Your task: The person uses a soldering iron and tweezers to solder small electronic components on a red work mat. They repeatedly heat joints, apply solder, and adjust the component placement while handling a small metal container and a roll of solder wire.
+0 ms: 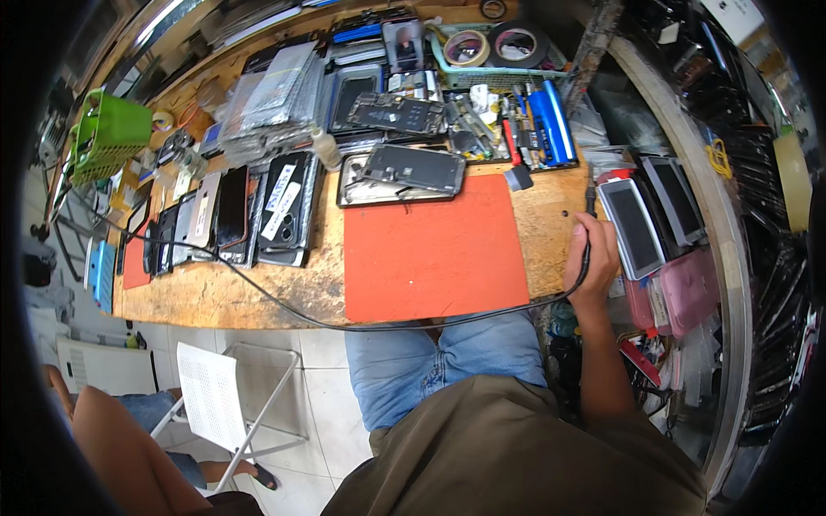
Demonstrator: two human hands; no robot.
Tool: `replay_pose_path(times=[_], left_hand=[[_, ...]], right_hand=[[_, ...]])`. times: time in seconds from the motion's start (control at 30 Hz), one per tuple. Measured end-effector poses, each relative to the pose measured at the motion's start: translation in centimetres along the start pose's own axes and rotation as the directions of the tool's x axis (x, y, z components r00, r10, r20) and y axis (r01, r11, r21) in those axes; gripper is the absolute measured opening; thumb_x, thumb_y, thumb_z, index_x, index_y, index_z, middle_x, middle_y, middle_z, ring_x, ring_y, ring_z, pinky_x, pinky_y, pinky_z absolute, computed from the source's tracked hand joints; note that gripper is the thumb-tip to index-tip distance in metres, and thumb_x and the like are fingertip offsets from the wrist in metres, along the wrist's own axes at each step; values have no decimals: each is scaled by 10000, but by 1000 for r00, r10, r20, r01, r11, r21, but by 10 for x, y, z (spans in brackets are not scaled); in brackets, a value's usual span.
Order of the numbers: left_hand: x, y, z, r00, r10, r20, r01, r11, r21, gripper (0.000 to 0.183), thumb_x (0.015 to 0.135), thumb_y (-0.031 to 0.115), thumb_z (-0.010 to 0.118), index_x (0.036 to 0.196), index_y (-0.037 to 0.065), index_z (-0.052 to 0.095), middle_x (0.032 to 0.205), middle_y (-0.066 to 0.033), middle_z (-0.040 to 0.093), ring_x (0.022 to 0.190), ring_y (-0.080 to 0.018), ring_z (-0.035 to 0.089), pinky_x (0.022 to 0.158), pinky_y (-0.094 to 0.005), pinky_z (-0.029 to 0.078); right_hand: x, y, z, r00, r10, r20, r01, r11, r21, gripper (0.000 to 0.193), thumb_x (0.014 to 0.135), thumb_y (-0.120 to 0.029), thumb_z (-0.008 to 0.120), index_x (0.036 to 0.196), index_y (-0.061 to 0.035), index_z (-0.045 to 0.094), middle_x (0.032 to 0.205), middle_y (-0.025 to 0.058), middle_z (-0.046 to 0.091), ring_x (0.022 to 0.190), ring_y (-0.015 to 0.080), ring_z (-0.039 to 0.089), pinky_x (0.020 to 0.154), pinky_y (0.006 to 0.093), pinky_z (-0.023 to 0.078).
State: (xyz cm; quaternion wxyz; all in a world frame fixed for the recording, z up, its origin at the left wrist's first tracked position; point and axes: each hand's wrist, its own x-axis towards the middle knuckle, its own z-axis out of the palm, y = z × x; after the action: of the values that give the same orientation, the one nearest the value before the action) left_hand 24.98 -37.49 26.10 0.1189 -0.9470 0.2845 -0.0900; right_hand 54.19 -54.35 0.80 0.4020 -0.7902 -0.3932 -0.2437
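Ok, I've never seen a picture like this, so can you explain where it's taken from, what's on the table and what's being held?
There's no machine here, just bare-handed work. The single picture comes from a head-worn camera looking down; its wide lens bends straight edges. The right hand grips a black corded tool; the left hand isn't in view. On the wooden workbench lies a red-orange mat, with a dark phone part resting on a black-rimmed tray at its far edge. Phones lie grouped to the left.
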Motion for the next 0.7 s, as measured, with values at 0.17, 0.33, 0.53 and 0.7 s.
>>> replay_pose_path(times=[0.17,0.33,0.53,0.7], left_hand=[[0,3,-1,999,-37,1,37,999,-6,283,1163,252,581,1001,36,662,940,-77,602,890,-214,580,813,-340,453],[3,2,-7,998,-59,-26,59,998,-3,293,1164,264,580,989,42,658,934,-76,593,885,-216,574,805,-341,445],[-16,4,-17,965,-153,-212,155,988,-8,307,1165,278,579,976,49,654,927,-75,582,879,-219,566,794,-341,435],[-76,24,28,539,-567,-624,489,813,-316,318,1166,290,578,965,55,650,921,-74,572,874,-221,560,786,-341,427]], right_hand=[[-1,-1,1,1000,-6,-23,6,1000,-14,205,1068,-65,618,1206,19,743,1015,208,682,921,419,690,815,477,539],[-1,1,0,1000,-5,-8,5,999,-42,209,1086,-52,592,1220,32,728,1007,223,666,916,419,677,818,472,532],[1,5,-6,999,44,24,-44,999,27,232,1096,-68,595,1253,39,727,1027,228,653,921,420,659,836,472,524],[5,9,-12,990,28,140,-18,997,-74,268,1071,-61,630,1311,31,707,1041,220,626,970,424,644,859,504,513]])
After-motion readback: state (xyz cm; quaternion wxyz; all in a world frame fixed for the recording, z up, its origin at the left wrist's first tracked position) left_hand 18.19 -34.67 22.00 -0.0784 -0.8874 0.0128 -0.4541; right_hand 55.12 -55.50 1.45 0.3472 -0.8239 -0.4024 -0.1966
